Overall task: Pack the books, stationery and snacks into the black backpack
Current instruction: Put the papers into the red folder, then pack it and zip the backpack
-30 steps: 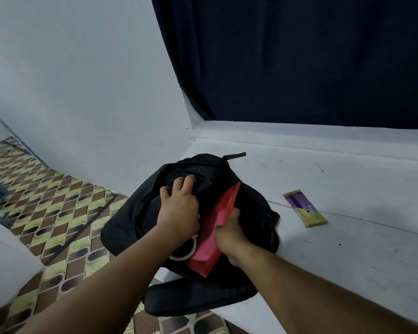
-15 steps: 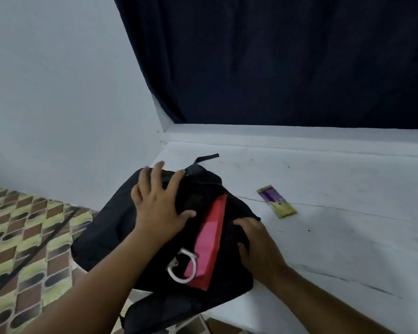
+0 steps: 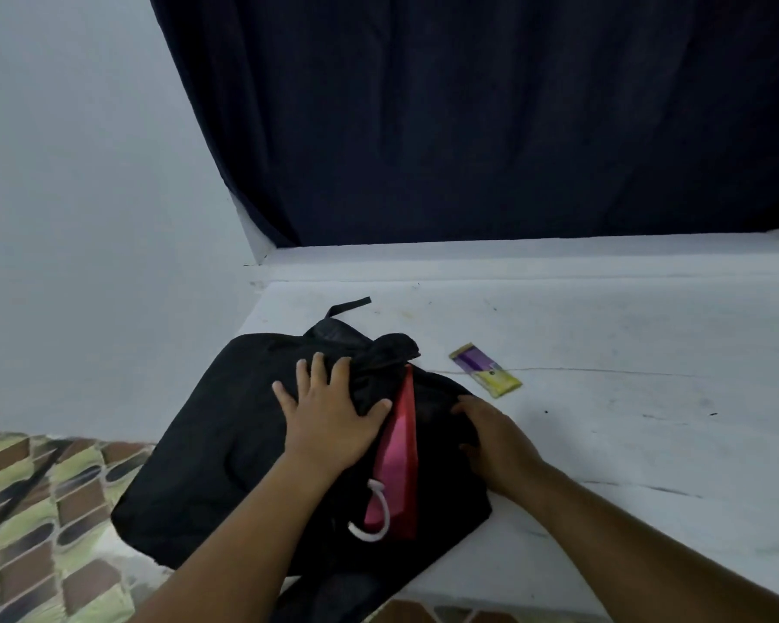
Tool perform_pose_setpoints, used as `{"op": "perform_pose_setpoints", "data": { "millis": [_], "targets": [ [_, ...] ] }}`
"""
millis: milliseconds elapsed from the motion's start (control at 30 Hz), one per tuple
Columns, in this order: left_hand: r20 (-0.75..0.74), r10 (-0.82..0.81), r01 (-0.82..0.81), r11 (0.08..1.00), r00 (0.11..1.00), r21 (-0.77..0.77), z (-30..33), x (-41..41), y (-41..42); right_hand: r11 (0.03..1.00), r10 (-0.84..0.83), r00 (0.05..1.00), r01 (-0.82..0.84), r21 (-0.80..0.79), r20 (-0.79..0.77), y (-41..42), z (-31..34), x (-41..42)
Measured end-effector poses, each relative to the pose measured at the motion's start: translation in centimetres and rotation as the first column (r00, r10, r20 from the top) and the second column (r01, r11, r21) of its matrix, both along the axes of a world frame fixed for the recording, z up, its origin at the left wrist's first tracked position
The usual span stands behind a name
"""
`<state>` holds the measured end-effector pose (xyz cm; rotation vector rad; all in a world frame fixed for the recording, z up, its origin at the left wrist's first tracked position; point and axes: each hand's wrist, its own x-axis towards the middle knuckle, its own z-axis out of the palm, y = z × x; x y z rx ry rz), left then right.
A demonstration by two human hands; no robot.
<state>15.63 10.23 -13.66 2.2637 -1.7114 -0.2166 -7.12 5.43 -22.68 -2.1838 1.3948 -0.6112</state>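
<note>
The black backpack (image 3: 226, 442) lies flat at the left end of a white ledge, partly overhanging the floor. A red book (image 3: 401, 451) sticks out of its opening, with a white cord loop (image 3: 372, 528) beside its near end. My left hand (image 3: 329, 411) presses flat on the bag's top flap, fingers spread. Just right of the book, my right hand (image 3: 498, 438) rests on the bag's right side with fingers relaxed. A purple and yellow snack bar (image 3: 484, 370) lies on the ledge to the right of the bag.
The white ledge (image 3: 603, 397) runs to the right, backed by a dark curtain (image 3: 468, 119). A pale wall (image 3: 86, 195) stands on the left. Patterned floor tiles (image 3: 32, 510) lie below the bag's left edge.
My left hand has let go of the flap and now lies flat on it. My right hand released the red book and moved to the bag's right side. The view shifted right.
</note>
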Motion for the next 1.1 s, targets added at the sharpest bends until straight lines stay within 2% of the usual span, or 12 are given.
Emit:
{"op": "perform_pose_setpoints", "data": {
  "millis": [100, 167, 233, 300, 367, 433, 533, 600, 700, 833, 967, 1100],
  "targets": [
    [-0.11, -0.125, 0.119, 0.991, 0.986, -0.056, -0.1, -1.3, -0.3, 0.998, 0.017, 0.987, -0.006, -0.07, 0.16, -0.4, 0.2, -1.2],
    [-0.2, -0.191, 0.167, 0.977, 0.961, -0.131, 0.0, -2.5, -0.1, 0.993, -0.042, 0.958, 0.072, -0.095, 0.282, -0.7, 0.6, -1.7],
    [-0.142, -0.21, 0.185, 0.968, 0.967, -0.172, 0.0, -3.9, 0.2, 0.971, -0.169, 0.927, 0.215, -0.107, 0.336, -1.4, 1.1, -2.1],
    [-0.126, -0.218, 0.195, 0.965, 0.968, -0.174, -0.3, -5.5, -0.1, 0.948, -0.266, 0.915, 0.305, -0.089, 0.305, -3.1, 0.7, -2.7],
    [-0.19, -0.229, 0.203, 0.968, 0.955, -0.144, -0.7, -6.8, -0.8, 0.961, -0.252, 0.942, 0.271, -0.057, 0.22, -4.9, 0.2, -3.1],
    [-0.211, -0.217, 0.206, 0.976, 0.953, -0.075, -1.0, -7.9, -1.4, 0.986, -0.151, 0.988, 0.153, -0.067, 0.024, -6.6, -0.4, -3.2],
    [-0.215, -0.203, 0.211, 0.977, 0.955, 0.018, -2.0, -9.1, -2.3, 0.999, -0.047, 0.947, 0.041, -0.025, -0.319, -7.6, -0.8, -3.6],
    [-0.184, -0.187, 0.204, 0.976, 0.965, 0.081, -2.7, -9.8, -2.5, 0.998, -0.055, 0.931, 0.043, -0.04, -0.361, -8.3, -1.2, -4.1],
    [-0.124, -0.151, 0.167, 0.977, 0.981, 0.131, -3.4, -10.6, -2.3, 0.998, -0.048, 0.968, 0.035, -0.057, -0.248, -9.5, -1.2, -4.8],
    [-0.094, -0.048, 0.048, 0.999, 0.994, 0.003, -2.9, -10.8, -1.5, 0.996, -0.066, 0.996, 0.069, -0.048, 0.064, -10.5, 0.1, -5.3],
    [-0.095, 0.035, -0.046, 0.992, 0.995, -0.118, -1.1, -10.1, -1.0, 0.977, -0.178, 0.892, 0.11, 0.182, 0.415, -9.2, 3.8, -3.6],
    [-0.219, 0.059, -0.121, 0.952, 0.974, -0.282, 0.7, -7.9, -0.4, 0.948, -0.1, 0.8, -0.103, 0.3, 0.592, -6.6, 6.2, -0.7]
  ]
}}
